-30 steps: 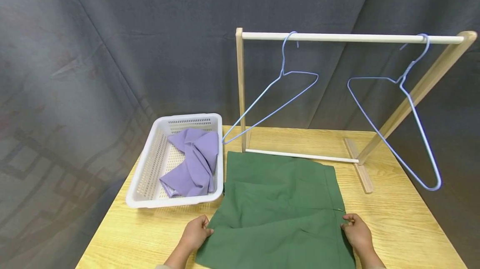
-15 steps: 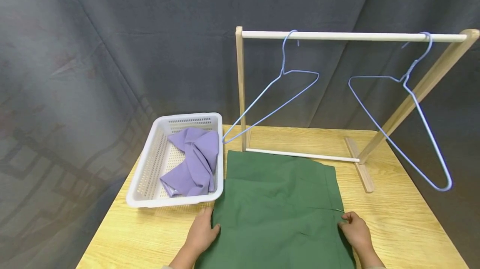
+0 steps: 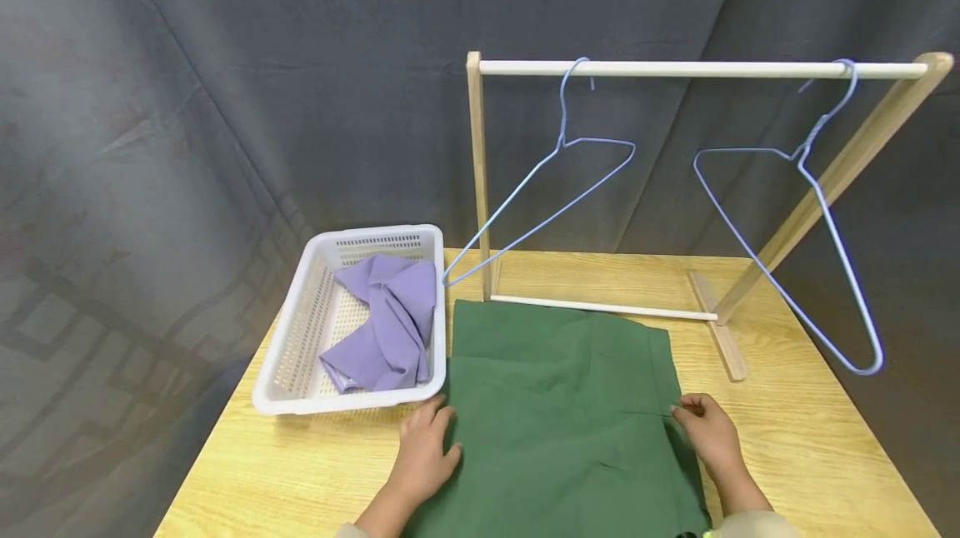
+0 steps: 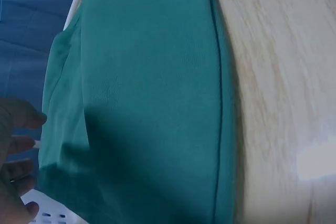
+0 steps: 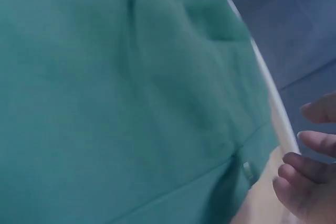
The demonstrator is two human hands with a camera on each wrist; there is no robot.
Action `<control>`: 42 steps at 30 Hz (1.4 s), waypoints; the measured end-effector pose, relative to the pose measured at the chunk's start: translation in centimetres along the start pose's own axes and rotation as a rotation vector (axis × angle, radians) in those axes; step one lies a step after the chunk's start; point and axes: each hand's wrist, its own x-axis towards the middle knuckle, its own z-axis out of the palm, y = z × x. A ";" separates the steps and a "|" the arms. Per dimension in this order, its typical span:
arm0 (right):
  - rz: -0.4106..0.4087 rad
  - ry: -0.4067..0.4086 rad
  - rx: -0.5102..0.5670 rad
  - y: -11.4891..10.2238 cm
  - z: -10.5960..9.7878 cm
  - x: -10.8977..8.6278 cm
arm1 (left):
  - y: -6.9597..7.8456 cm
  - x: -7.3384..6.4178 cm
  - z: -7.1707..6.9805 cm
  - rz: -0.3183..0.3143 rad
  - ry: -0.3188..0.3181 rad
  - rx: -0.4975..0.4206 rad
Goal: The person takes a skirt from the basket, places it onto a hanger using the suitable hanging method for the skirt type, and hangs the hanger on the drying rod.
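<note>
A green cloth garment [image 3: 555, 430] lies spread on the table, with a layered fold along its length and a seam line across its right part. My left hand [image 3: 429, 450] is at its left edge, just in front of the basket, fingers relaxed and spread. In the left wrist view the fingers [image 4: 21, 166] curve loosely beside the cloth. At the right edge, by the seam, is my right hand [image 3: 707, 430]. The right wrist view shows its fingers [image 5: 310, 171] bent and parted, off the cloth, near a small pale tag [image 5: 248, 170].
A white plastic basket [image 3: 300, 330] with a purple cloth [image 3: 390, 321] inside stands at the left. Behind the garment is a wooden rack [image 3: 482, 171], and two blue wire hangers [image 3: 540, 163] hang from its bar [image 3: 675, 69]. A grey curtain [image 3: 300, 88] closes the back.
My left hand has slid forward and right along the garment's left edge. The right hand has moved slightly forward along the right edge. The left part of the cloth has shifted.
</note>
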 end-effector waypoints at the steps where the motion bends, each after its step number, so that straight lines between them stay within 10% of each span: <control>1: -0.013 0.015 0.007 0.8 0.1 0.7 | 0.1 0.0 0.1 0.007 -0.016 -0.003; 7: -0.080 0.058 0.044 6.6 1.0 6.2 | 0.3 0.1 0.2 0.062 -0.130 -0.027; 13: -0.149 0.039 0.161 7.0 0.7 9.6 | 0.0 0.3 0.1 0.091 -0.229 -0.049; 17: -0.169 0.001 0.302 3.8 -0.4 9.9 | -0.2 0.5 -0.2 0.099 -0.241 -0.078; 25: -0.238 -0.077 0.365 -8.7 -3.4 4.5 | -0.2 1.5 -0.5 0.102 -0.251 -0.136; 42: -0.293 -0.101 0.529 -15.6 -4.4 4.5 | 0.6 1.5 -0.3 0.183 -0.337 -0.086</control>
